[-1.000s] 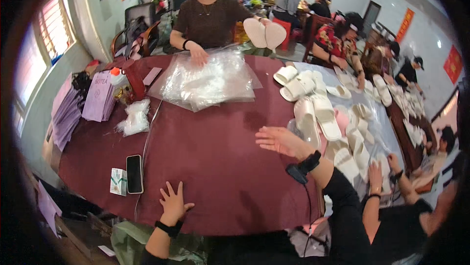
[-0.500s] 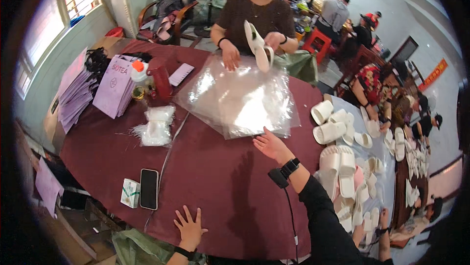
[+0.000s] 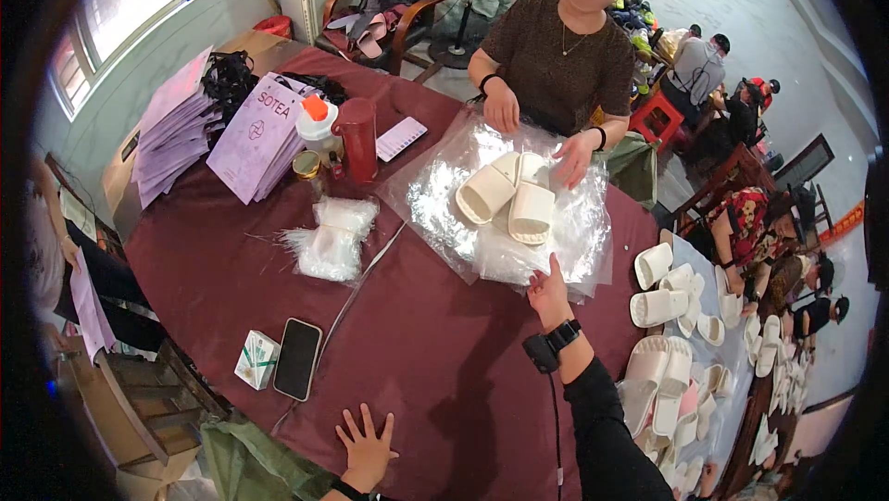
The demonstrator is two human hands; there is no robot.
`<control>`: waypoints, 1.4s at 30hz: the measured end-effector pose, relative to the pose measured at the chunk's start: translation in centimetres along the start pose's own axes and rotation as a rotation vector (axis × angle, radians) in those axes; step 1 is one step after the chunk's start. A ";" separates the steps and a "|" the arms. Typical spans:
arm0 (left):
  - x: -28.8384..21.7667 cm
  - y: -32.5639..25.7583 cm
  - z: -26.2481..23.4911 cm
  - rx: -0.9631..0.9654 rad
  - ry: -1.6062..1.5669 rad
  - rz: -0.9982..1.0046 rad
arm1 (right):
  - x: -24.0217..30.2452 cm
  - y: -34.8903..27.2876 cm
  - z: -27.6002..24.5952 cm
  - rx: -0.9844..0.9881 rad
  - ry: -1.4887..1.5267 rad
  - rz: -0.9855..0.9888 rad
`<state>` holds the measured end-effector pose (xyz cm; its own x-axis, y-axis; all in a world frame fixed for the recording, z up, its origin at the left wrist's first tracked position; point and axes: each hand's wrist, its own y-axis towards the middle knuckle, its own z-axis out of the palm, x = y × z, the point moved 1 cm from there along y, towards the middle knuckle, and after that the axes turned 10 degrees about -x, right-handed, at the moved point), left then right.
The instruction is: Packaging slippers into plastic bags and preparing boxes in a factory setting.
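Note:
My left hand [image 3: 368, 450] lies flat on the maroon tablecloth [image 3: 417, 353] at the near edge, fingers spread, holding nothing. My right hand [image 3: 549, 293] reaches to the near edge of a stack of clear plastic bags [image 3: 431, 181]. Its thumb points up and its fingers are stretched out at the film; whether they touch it is hard to tell. On the bags rests a pair of cream slide slippers [image 3: 487, 194], side by side. Across the table a person in a brown top [image 3: 565, 47] has both hands, apparently empty, above the bags behind the slippers.
Many cream slippers [image 3: 653, 362] stand on a side table at right. A phone [image 3: 298, 359], a small box [image 3: 257, 359] and a bundle of thin white strips [image 3: 335, 242] lie at left. Farther back are purple paper bags [image 3: 255, 140], a white bottle [image 3: 319, 131] and a red jug [image 3: 356, 140].
The person opposite has set down the slippers they held onto the plastic bags and let go. My view has shifted, and my right hand remains near the bags' edge.

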<state>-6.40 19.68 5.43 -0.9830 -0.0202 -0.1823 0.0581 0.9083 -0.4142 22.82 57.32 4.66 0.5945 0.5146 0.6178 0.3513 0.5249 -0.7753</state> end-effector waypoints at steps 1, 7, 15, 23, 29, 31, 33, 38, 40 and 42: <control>0.0 0.0 -0.1 0.001 0.001 -0.002 | 0.2 -0.7 0.5 -0.052 0.000 0.020; -0.6 0.2 -0.7 -0.002 -0.016 -0.029 | 0.3 2.3 0.0 0.267 0.343 0.003; -0.6 0.9 0.3 0.059 -0.110 0.003 | 0.7 6.2 -1.6 0.152 0.331 -0.111; -0.8 0.1 -0.5 -0.037 -0.013 -0.019 | 2.3 -3.1 -0.5 0.184 0.235 -0.278; -0.8 0.5 -1.3 -0.022 -0.032 -0.037 | 1.8 -9.4 -6.1 0.426 0.244 -0.194; -0.8 0.2 -1.8 -0.005 -0.047 -0.041 | 0.3 -11.4 -10.0 0.427 0.200 -0.071; -1.1 0.0 -3.2 0.019 -0.087 -0.049 | -0.7 -13.1 -15.4 0.460 0.072 0.054; 2.8 -0.6 -3.2 -0.494 -0.880 -0.140 | -2.1 -17.0 -26.6 0.501 -0.443 0.288; 4.0 -0.7 -4.1 -0.717 -1.006 -0.159 | -1.7 -14.9 -30.9 0.686 -0.962 0.254; 3.3 -0.4 -6.3 -0.634 -0.851 -0.053 | -3.3 -10.7 -34.8 0.773 -1.341 0.100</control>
<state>-10.76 21.91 10.63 -0.5221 -0.1287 -0.8431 -0.3232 0.9447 0.0559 42.26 26.42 6.32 -0.6172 0.5548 0.5579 -0.3459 0.4455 -0.8258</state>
